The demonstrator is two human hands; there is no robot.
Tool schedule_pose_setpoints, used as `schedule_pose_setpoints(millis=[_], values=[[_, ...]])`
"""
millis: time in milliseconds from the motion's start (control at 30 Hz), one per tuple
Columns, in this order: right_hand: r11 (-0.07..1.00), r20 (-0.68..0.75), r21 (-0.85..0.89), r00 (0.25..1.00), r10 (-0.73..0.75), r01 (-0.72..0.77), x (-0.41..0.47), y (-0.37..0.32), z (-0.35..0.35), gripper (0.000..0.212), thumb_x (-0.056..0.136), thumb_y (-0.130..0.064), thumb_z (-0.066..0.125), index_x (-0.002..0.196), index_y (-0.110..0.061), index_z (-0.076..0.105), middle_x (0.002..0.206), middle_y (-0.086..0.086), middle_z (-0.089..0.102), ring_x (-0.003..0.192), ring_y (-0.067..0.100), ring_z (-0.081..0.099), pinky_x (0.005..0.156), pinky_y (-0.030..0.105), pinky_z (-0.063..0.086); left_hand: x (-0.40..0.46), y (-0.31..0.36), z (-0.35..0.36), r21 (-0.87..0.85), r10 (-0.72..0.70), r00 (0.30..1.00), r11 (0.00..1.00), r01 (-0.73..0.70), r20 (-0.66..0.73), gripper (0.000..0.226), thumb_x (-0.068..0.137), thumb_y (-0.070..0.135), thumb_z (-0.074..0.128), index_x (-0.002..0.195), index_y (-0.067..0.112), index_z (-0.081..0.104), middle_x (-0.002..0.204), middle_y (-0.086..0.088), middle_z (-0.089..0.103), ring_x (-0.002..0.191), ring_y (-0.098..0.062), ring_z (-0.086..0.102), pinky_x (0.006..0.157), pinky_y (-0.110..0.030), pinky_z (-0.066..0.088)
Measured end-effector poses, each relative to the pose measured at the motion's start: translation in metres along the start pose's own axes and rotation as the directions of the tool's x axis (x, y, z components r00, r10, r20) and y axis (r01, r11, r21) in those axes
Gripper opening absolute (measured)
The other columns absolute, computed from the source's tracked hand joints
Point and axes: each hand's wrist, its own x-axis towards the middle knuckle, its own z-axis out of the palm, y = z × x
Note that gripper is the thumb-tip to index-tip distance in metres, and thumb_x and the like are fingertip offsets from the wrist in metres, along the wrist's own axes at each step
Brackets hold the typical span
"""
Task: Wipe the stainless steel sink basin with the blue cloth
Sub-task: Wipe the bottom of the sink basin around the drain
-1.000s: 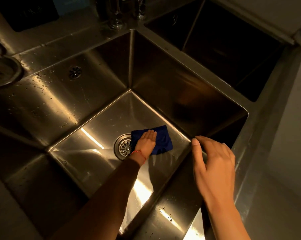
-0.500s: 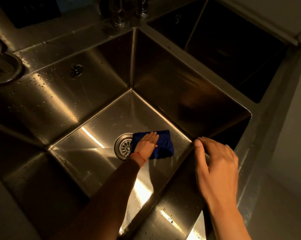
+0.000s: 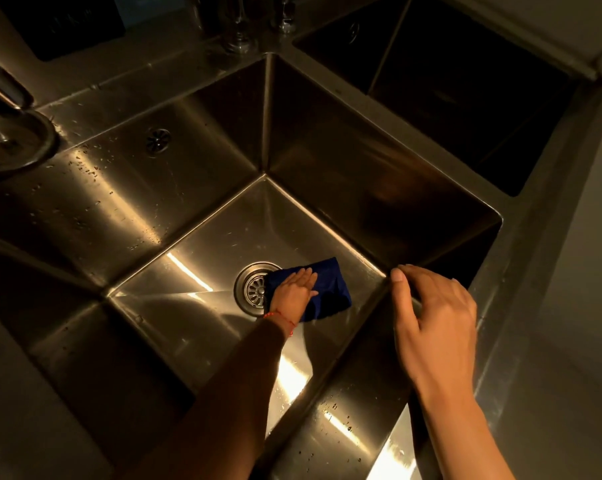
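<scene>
Two hands busy: your left hand (image 3: pixel 294 289) lies flat, fingers straight, pressing the blue cloth (image 3: pixel 329 294) onto the sink basin (image 3: pixel 188 306) floor beside the drain (image 3: pixel 252 289). Your right hand (image 3: pixel 434 320) braces loosely on the rim (image 3: pixel 344 420). Press evenly and overlap your strokes into the corners.

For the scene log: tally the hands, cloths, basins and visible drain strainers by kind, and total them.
Hands: 2, left hand and right hand
Cloths: 1, blue cloth
Basins: 2, sink basin and second basin
Strainers: 1, drain strainer
Total: 6
</scene>
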Motion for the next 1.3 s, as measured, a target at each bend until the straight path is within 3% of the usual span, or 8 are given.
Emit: schedule_pose_setpoints(millis=[233,367,600,700,867,1167,1233,1300], values=[[1.000,0.009,0.004,1.000,0.006,-0.006,0.000,0.000,0.000,0.050,0.093,-0.045,0.032,0.104,-0.012,0.068,0.101,0.007,0.069,0.101,0.024,0.060,0.102,0.047,0.033,-0.026,0.006,0.017,0.001,-0.056,0.998,0.998,0.056,-0.028,0.054,0.106,0.021,0.022,0.153,0.007,0.000,0.161,-0.009,0.000,0.149,-0.018,0.001,0.119,-0.025,-0.001],[1.000,0.015,0.003,1.000,0.019,-0.019,0.000,0.000,0.000,0.051,0.093,-0.046,0.031,0.105,-0.012,0.068,0.101,0.007,0.068,0.102,0.024,0.060,0.103,0.048,0.033,-0.034,0.013,0.021,-0.053,-0.126,0.992,0.991,0.124,-0.030,0.053,0.107,0.025,0.018,0.154,0.008,0.001,0.161,-0.008,0.000,0.149,-0.017,0.003,0.119,-0.024,0.000],[1.000,0.019,0.009,1.000,0.017,-0.017,-0.001,-0.001,-0.001,0.052,0.093,-0.046,0.031,0.105,-0.011,0.067,0.101,0.007,0.068,0.101,0.024,0.059,0.103,0.044,0.030,-0.052,0.017,0.015,-0.019,-0.121,0.993,0.992,0.121,-0.002,0.056,0.106,0.026,0.022,0.153,0.006,0.000,0.161,-0.010,0.000,0.149,-0.019,0.004,0.119,-0.025,0.006],[1.000,0.014,0.009,1.000,0.016,-0.017,-0.001,0.000,-0.001,0.050,0.093,-0.045,0.032,0.104,-0.011,0.068,0.099,0.007,0.069,0.100,0.023,0.060,0.102,0.042,0.030,-0.047,0.001,0.006,-0.028,-0.047,0.999,0.999,0.047,0.006,0.063,0.104,0.034,0.029,0.154,0.010,0.000,0.161,-0.009,0.000,0.149,-0.021,0.007,0.119,-0.027,0.010],[1.000,0.009,0.005,1.000,0.007,-0.007,0.000,0.000,0.000,0.049,0.093,-0.044,0.033,0.103,-0.011,0.068,0.098,0.007,0.069,0.098,0.023,0.060,0.101,0.042,0.031,-0.040,-0.019,-0.002,0.106,0.227,0.969,0.966,-0.237,0.100,0.065,0.102,0.038,0.034,0.155,0.015,0.003,0.161,-0.008,-0.008,0.149,-0.021,-0.004,0.119,-0.030,0.001],[1.000,0.009,-0.001,1.000,0.009,-0.009,0.001,0.001,-0.001,0.049,0.093,-0.044,0.034,0.102,-0.010,0.068,0.098,0.007,0.069,0.097,0.024,0.061,0.100,0.044,0.034,-0.049,-0.014,0.015,0.183,0.256,0.961,0.945,-0.271,0.101,0.056,0.106,0.030,0.023,0.154,0.011,0.002,0.159,-0.012,-0.014,0.149,-0.024,-0.009,0.120,-0.031,-0.003],[1.000,0.009,0.007,1.000,0.011,-0.011,0.000,0.000,-0.001,0.049,0.093,-0.044,0.034,0.103,-0.011,0.068,0.098,0.007,0.069,0.097,0.023,0.061,0.101,0.045,0.034,-0.059,-0.012,0.017,0.222,0.244,0.961,0.937,-0.269,0.134,0.058,0.105,0.035,0.025,0.154,0.011,0.006,0.160,-0.011,-0.011,0.149,-0.024,-0.006,0.120,-0.031,0.000],[1.000,0.016,0.007,1.000,0.013,-0.013,0.001,0.000,-0.001,0.049,0.093,-0.044,0.033,0.104,-0.011,0.068,0.099,0.008,0.069,0.098,0.024,0.061,0.101,0.046,0.035,-0.064,-0.012,0.032,0.275,0.250,0.962,0.923,-0.270,0.106,0.064,0.094,0.051,0.047,0.148,0.019,0.035,0.158,-0.009,0.021,0.146,-0.020,0.023,0.117,-0.027,0.021]])
